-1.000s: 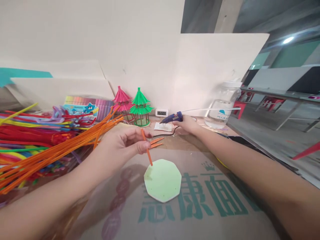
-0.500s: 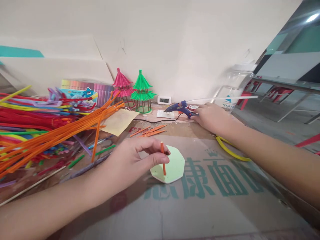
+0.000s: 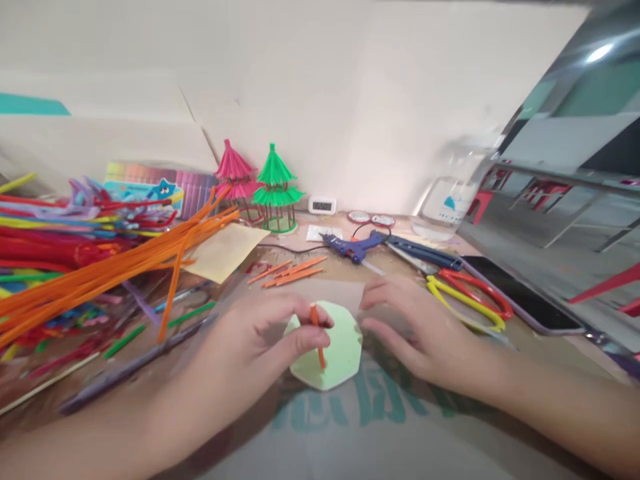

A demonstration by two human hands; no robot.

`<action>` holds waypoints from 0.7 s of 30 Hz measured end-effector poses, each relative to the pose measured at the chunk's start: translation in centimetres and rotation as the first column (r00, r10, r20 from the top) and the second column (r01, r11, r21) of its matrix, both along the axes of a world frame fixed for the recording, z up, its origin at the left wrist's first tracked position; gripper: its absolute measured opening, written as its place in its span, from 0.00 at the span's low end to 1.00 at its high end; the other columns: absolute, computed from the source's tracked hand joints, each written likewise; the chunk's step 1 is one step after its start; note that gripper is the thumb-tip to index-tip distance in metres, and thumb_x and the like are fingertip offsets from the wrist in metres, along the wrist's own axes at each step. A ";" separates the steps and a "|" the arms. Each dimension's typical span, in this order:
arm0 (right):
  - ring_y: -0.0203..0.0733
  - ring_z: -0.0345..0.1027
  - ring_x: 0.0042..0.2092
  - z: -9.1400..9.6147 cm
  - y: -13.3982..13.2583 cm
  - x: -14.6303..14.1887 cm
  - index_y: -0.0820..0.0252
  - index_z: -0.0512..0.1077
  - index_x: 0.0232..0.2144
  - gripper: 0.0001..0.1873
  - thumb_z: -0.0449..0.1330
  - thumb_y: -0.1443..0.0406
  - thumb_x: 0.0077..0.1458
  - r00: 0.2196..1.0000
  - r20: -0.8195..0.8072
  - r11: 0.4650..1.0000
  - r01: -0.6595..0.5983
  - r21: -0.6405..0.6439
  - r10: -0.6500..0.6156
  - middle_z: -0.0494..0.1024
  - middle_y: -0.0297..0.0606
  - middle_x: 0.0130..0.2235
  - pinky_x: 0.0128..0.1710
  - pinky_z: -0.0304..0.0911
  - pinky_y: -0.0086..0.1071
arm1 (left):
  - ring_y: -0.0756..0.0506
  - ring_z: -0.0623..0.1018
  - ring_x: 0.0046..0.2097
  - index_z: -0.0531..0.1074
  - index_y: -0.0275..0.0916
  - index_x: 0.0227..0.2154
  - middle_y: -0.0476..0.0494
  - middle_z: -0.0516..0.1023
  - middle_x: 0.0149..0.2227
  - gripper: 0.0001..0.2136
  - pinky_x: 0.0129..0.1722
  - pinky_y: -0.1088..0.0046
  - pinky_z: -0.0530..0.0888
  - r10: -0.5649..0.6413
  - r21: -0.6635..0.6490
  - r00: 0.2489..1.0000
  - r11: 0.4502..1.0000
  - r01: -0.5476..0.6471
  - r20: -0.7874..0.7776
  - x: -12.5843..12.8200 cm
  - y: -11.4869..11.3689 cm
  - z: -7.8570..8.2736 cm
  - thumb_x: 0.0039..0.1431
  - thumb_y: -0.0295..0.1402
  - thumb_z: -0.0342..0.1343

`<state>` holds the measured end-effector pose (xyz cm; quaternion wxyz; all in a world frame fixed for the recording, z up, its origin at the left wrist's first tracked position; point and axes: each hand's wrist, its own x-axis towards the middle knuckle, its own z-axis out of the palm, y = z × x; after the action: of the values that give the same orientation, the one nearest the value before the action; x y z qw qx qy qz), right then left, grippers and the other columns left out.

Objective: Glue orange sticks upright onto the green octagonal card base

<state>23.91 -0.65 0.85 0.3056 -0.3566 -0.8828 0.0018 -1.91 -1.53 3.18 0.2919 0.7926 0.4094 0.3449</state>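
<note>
The left hand (image 3: 280, 340) pinches an orange stick (image 3: 321, 357), foot on the green disc (image 3: 343, 363); right hand (image 3: 415, 327) (grip parted) just beside it!

the pale green plate (image 3: 345, 350) looks smooth and matt, like card or foam. the short orange stick (image 3: 321, 359) is matt, and so are the long orange stems (image 3: 115, 270), which look like fuzzy pipe cleaner. the yellow sheet (image 3: 233, 250) resembles dull paper. smooth blue plastic forms the glue gun's body (image 3: 353, 247); the scissors' handles (image 3: 493, 320) also look plastic. the phone's dark screen (image 3: 520, 293) is smooth and glossy, and the clear bottle (image 3: 440, 207) seems shiny plastic.
</note>
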 end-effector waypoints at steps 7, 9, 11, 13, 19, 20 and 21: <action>0.52 0.66 0.62 3.3 7.9 5.1 0.59 0.66 0.60 0.23 0.57 0.66 0.62 0.961 0.135 0.970 0.239 0.039 -0.242 0.71 0.48 0.61 0.61 0.61 0.49 | 0.46 0.77 0.31 0.79 0.44 0.31 0.49 0.80 0.30 0.13 0.32 0.75 0.72 0.068 -0.128 0.997 0.990 -0.062 0.040 -0.2 0.5 -0.8 0.61 0.47 0.59; 0.52 0.58 0.68 3.1 10.7 5.6 0.59 0.66 0.62 0.27 0.56 0.70 0.61 0.946 0.283 0.982 0.182 -0.060 -0.158 0.66 0.46 0.67 0.66 0.54 0.48 | 0.46 0.77 0.32 0.79 0.44 0.31 0.48 0.80 0.30 0.12 0.34 0.74 0.73 0.074 -0.131 0.996 0.989 -0.067 0.049 -0.2 0.6 -1.0 0.61 0.46 0.60; 0.53 0.58 0.68 2.4 13.4 5.7 0.57 0.65 0.64 0.31 0.58 0.71 0.59 0.936 0.330 0.961 0.198 -0.193 -0.126 0.65 0.45 0.68 0.66 0.55 0.47 | 0.45 0.78 0.33 0.79 0.44 0.31 0.47 0.81 0.31 0.12 0.36 0.73 0.74 0.075 -0.133 0.995 0.989 -0.067 0.062 -0.3 0.6 -1.2 0.61 0.46 0.60; 0.53 0.65 0.63 1.5 15.5 5.5 0.56 0.69 0.62 0.32 0.61 0.72 0.55 0.932 0.341 0.942 0.214 -0.258 -0.118 0.70 0.44 0.64 0.62 0.60 0.43 | 0.44 0.78 0.34 0.79 0.43 0.31 0.47 0.81 0.31 0.12 0.37 0.72 0.75 0.071 -0.140 0.995 0.988 -0.061 0.065 -0.3 0.7 -1.2 0.61 0.46 0.59; 0.54 0.71 0.56 0.3 17.4 4.7 0.59 0.78 0.49 0.17 0.63 0.67 0.56 0.948 0.258 0.929 0.256 -0.268 -0.187 0.80 0.45 0.54 0.57 0.63 0.40 | 0.45 0.78 0.33 0.79 0.43 0.30 0.47 0.81 0.31 0.12 0.34 0.74 0.74 0.069 -0.127 0.997 0.990 -0.063 0.043 -0.1 0.6 -0.5 0.60 0.45 0.60; 0.53 0.72 0.56 0.4 17.3 4.6 0.60 0.76 0.52 0.18 0.61 0.65 0.59 0.950 0.224 0.924 0.274 -0.265 -0.218 0.79 0.46 0.55 0.57 0.63 0.40 | 0.45 0.78 0.33 0.80 0.43 0.29 0.47 0.81 0.31 0.12 0.34 0.74 0.74 0.071 -0.127 0.997 0.990 -0.065 0.043 0.0 0.5 -0.3 0.59 0.44 0.60; 0.53 0.72 0.55 0.5 17.2 4.4 0.60 0.74 0.55 0.19 0.58 0.63 0.63 0.950 0.187 0.918 0.295 -0.265 -0.251 0.79 0.46 0.55 0.56 0.64 0.39 | 0.45 0.78 0.32 0.79 0.43 0.28 0.48 0.81 0.30 0.11 0.35 0.74 0.74 0.068 -0.126 0.997 0.990 -0.063 0.042 0.1 0.4 -0.1 0.59 0.44 0.59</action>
<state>28.33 16.56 1.36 0.1806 -0.5165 -0.8347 0.0614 -1.81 -1.10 3.10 0.3389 0.7507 0.4490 0.3463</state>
